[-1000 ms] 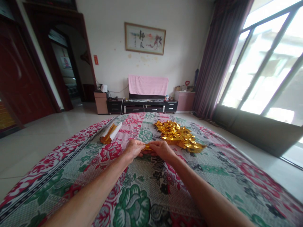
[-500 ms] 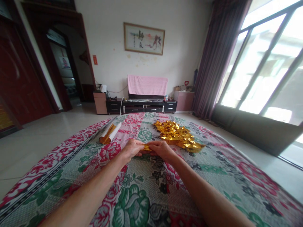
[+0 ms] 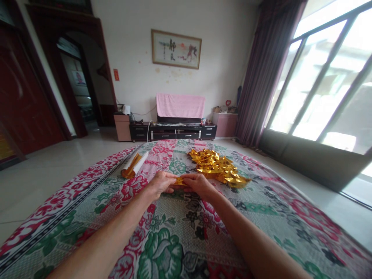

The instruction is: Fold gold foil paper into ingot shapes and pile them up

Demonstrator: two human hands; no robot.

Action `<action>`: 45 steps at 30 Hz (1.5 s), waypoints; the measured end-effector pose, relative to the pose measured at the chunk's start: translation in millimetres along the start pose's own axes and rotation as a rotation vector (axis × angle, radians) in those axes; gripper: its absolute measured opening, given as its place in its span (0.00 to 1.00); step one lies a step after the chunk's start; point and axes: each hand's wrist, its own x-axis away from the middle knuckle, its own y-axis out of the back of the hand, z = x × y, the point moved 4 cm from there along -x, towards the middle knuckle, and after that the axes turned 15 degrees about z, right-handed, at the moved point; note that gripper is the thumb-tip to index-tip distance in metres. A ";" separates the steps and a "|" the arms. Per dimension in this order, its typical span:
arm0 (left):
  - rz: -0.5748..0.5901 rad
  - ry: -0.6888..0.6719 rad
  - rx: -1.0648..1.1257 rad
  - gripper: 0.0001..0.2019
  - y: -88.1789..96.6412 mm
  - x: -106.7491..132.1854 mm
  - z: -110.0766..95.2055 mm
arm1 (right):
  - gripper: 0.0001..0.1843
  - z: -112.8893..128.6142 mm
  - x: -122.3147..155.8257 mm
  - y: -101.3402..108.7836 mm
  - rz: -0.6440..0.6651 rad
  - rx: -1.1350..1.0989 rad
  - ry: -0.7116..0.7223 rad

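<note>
Hardly anything has been moved since the earlier frames; only a slight shift of the whole view is seen, with both hands kept in nearly the same place. A gold foil piece (image 3: pixel 179 181) is held between them above the flowered cloth (image 3: pixel 161 254), pinched at its left end by the fingers of the left hand (image 3: pixel 159 183) and at its right end by those of the right hand (image 3: pixel 200 183). Folded gold pieces (image 3: pixel 217 166) are heaped at far right; a white-and-gold roll (image 3: pixel 141 164) is laid at far left.
</note>
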 end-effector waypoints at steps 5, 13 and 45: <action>-0.037 -0.021 -0.038 0.12 0.9 4.3 -4.1 | 0.12 -1.5 -0.5 3.2 0.055 -0.015 0.025; -0.050 -0.042 -0.086 0.13 0.0 5.9 -5.6 | 0.14 -5.8 -1.8 5.6 0.071 0.002 0.045; -0.078 -0.074 -0.158 0.13 2.2 -1.3 0.9 | 0.14 -0.9 1.5 -1.2 0.084 0.039 0.031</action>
